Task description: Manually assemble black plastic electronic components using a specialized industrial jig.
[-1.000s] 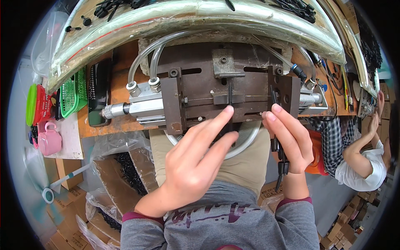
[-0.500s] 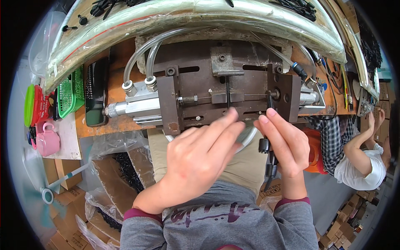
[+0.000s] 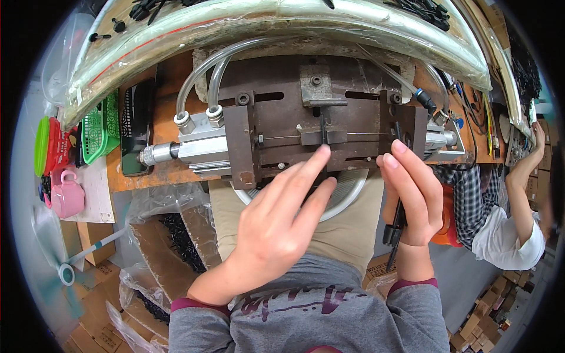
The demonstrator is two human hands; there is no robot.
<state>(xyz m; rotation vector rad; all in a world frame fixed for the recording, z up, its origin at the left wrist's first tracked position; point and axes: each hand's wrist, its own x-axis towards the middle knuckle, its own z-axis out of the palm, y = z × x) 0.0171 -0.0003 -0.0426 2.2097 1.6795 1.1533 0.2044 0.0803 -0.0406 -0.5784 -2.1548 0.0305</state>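
Note:
My left hand (image 3: 276, 217) reaches in from the lower left, fingers stretched and apart. Its index fingertip touches a thin black plastic stick (image 3: 323, 126), which stands across the small metal block (image 3: 338, 137) of a brown steel fixture (image 3: 282, 117). Part of that stick passes between index finger and thumb. At the fixture's right end, my right hand (image 3: 418, 200) is closed around slender black plastic parts (image 3: 395, 226). They stick out above the fingertips and below the palm; how many there are is partly hidden.
Silver air cylinders (image 3: 203, 147) with clear hoses (image 3: 197, 70) flank the fixture. A plastic-wrapped ledge (image 3: 276, 23) carries black parts. Left are a green basket (image 3: 100, 132) and a pink cup (image 3: 67, 197); below, open boxes (image 3: 156, 247) hold black parts. Another person (image 3: 509, 235) sits at right.
The fixture's two side pins have drawn outward from the middle block. My left index finger and thumb have spread, with the index on the stick. In my right hand the black parts have shifted.

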